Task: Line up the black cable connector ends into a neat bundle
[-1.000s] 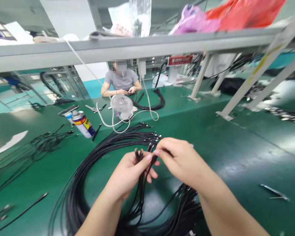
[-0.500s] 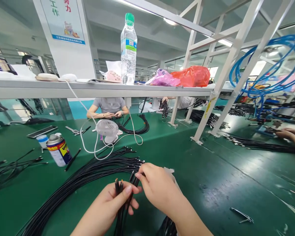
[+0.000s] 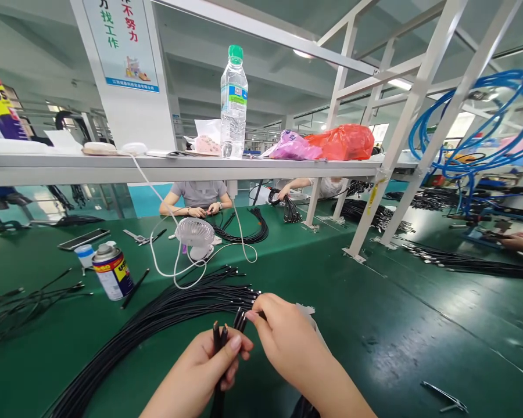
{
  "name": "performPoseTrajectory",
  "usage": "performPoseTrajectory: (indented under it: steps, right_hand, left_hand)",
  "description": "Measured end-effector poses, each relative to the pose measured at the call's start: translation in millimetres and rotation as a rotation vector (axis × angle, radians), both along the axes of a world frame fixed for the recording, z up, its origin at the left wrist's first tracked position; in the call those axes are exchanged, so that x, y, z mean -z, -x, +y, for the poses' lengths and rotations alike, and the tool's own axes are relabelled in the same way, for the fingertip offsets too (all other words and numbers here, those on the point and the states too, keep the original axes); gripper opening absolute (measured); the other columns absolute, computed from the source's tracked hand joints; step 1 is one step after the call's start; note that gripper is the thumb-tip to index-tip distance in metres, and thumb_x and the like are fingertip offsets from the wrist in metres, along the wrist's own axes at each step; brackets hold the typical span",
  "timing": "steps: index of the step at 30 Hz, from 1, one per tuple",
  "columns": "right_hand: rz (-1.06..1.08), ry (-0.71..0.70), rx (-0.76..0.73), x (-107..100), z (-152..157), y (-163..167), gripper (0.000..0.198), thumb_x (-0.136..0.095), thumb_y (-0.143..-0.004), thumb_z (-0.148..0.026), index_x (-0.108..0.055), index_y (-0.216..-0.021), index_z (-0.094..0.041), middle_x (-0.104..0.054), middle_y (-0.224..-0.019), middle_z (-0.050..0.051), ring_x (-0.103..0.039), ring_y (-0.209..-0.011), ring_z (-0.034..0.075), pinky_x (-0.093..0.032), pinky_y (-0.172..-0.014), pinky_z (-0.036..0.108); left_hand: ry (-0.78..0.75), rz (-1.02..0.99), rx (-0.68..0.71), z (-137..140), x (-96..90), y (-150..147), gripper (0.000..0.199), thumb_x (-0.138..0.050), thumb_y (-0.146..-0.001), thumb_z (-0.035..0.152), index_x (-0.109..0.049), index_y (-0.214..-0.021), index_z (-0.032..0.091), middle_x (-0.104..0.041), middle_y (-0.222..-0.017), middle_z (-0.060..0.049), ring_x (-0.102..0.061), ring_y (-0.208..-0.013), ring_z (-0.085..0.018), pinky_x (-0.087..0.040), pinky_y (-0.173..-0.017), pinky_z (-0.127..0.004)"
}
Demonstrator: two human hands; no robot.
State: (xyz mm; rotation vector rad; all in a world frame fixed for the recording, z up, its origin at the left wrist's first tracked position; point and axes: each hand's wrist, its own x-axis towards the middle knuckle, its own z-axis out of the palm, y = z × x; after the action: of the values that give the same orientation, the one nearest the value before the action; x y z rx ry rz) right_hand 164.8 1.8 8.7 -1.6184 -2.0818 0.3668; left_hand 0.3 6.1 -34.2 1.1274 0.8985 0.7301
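My left hand [image 3: 209, 360] is closed round a few black cables [image 3: 218, 339], their ends standing up past the thumb, some with copper-coloured tips. Against these ends, my right hand [image 3: 283, 331] pinches a black cable end between thumb and fingertips; most of that end is hidden by the fingers. Just beyond both hands lies a long curved bundle of black cables [image 3: 157, 319], with small metal tips at its right end. A whitish piece of material [image 3: 307, 310] shows behind my right wrist. Something black, partly hidden, sits below my right forearm.
A small white fan [image 3: 195, 235] with its cord, a spray can [image 3: 112, 273] and a phone [image 3: 83, 239] stand or lie beyond the bundle. A shelf [image 3: 178, 171] with a water bottle [image 3: 234, 104] crosses above. Other people's hands [image 3: 200, 212] work across the table and at far right.
The view has tilted up and shifted slightly left, so things appear lower and further right. My hands keep hold at the cable ends, with only slight finger movement.
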Motion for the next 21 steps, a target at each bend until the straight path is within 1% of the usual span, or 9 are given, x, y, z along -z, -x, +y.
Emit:
performPoseTrajectory:
  steps: [3, 5, 7, 10, 14, 18, 21]
  right_hand:
    - [0.182, 0.012, -0.058, -3, -4, 0, 0.014, -0.049, -0.091, -0.014, -0.055, -0.079, -0.018, -0.061, -0.085, 0.001, -0.055, -0.075, 0.013, -0.035, -0.063, 0.023]
    - [0.281, 0.06, -0.139, -4, -9, 3, 0.01, -0.053, -0.088, -0.012, -0.056, -0.082, -0.02, -0.06, -0.088, -0.001, -0.055, -0.079, 0.012, -0.037, -0.067, 0.022]
    - [0.347, 0.11, -0.203, -4, -12, 6, 0.01, -0.058, -0.084, -0.013, -0.056, -0.086, -0.022, -0.059, -0.088, -0.004, -0.054, -0.08, 0.01, -0.037, -0.067, 0.02]
    - [0.378, 0.121, -0.213, -3, -14, 10, 0.017, -0.062, -0.08, -0.016, -0.057, -0.093, -0.025, -0.058, -0.091, -0.005, -0.055, -0.081, 0.01, -0.038, -0.069, 0.02]
    - [0.372, 0.081, -0.237, -1, -11, 10, 0.011, -0.057, -0.084, -0.013, -0.057, -0.089, -0.023, -0.058, -0.089, -0.005, -0.054, -0.081, 0.009, -0.038, -0.071, 0.02]
    - [0.385, 0.075, -0.239, -3, -11, 6, 0.01, -0.056, -0.085, -0.012, -0.056, -0.084, -0.022, -0.057, -0.084, -0.005, -0.053, -0.077, 0.008, -0.037, -0.068, 0.019]
    - [0.409, 0.093, -0.232, -5, -12, 5, 0.011, -0.055, -0.085, -0.011, -0.057, -0.081, -0.021, -0.057, -0.081, -0.005, -0.053, -0.077, 0.008, -0.038, -0.067, 0.019]
  left_hand:
    - [0.004, 0.007, -0.007, -1, -0.6, -1, 0.055, -0.064, -0.069, 0.068, -0.058, -0.075, 0.014, -0.046, -0.058, 0.002, -0.037, -0.05, -0.01, -0.028, -0.047, -0.022]
    - [-0.009, 0.025, -0.002, -3, -3.8, -2, 0.056, -0.064, -0.068, 0.07, -0.053, -0.068, 0.015, -0.044, -0.056, 0.002, -0.036, -0.051, -0.01, -0.029, -0.048, -0.023]
    - [-0.023, 0.035, 0.005, -5, -7.4, -4, 0.059, -0.064, -0.065, 0.072, -0.05, -0.064, 0.015, -0.042, -0.055, 0.002, -0.035, -0.052, -0.01, -0.029, -0.05, -0.023]
    - [-0.02, 0.042, 0.015, -7, -11.2, -5, 0.062, -0.063, -0.063, 0.075, -0.052, -0.066, 0.015, -0.044, -0.059, 0.002, -0.034, -0.054, -0.01, -0.03, -0.051, -0.022]
    - [0.002, 0.05, 0.022, -8, -14.0, -5, 0.062, -0.062, -0.063, 0.076, -0.053, -0.067, 0.015, -0.045, -0.058, 0.002, -0.037, -0.054, -0.01, -0.032, -0.052, -0.023]
    - [0.002, 0.008, 0.057, -6, -14.1, -3, 0.056, -0.068, -0.063, 0.069, -0.057, -0.072, 0.015, -0.052, -0.059, 0.0, -0.044, -0.055, -0.012, -0.037, -0.054, -0.024]
    - [0.006, -0.011, 0.092, -4, -12.4, 1, 0.051, -0.071, -0.066, 0.062, -0.061, -0.077, 0.014, -0.058, -0.063, -0.002, -0.05, -0.059, -0.014, -0.041, -0.059, -0.026]
